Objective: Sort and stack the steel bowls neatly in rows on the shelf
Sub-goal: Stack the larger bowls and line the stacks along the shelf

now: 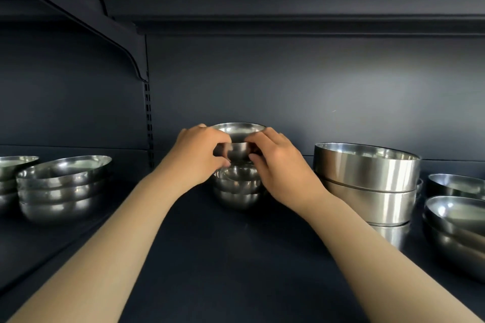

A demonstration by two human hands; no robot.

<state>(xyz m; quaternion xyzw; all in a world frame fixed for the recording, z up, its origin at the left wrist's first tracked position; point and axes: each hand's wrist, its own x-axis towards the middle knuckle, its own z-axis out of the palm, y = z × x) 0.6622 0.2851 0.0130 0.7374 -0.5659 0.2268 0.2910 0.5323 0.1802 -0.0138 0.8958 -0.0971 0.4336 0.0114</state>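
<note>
Both hands reach to the middle of the dark shelf (pixel 236 257) and share one grip on a small steel bowl (pixel 238 151): the left hand (pixel 199 155) curls its fingers and thumb round the bowl's left side, and the right hand (pixel 280 165) closes its fingers on the right side, so neither is spread wide. The bowl sits upright between the two palms, held just above a short stack of small bowls (pixel 237 189) that stands on the shelf directly below the grip; whether the held bowl touches the top of that stack cannot be told, as the fingers cover the gap. Just behind the grip, toward the back panel, the rim of a wider bowl (pixel 238 130) shows above the knuckles. To the right of the grip, near the right wrist, stands a stack of large straight-sided bowls (pixel 367 181), and further right still lie rounded bowls (pixel 456 220) nested in one another at the frame's edge. Well apart to the left of the grip sits a stack of shallow rounded bowls (pixel 63 186), with another stack (pixel 13 176) beyond it, partly cut off.
</note>
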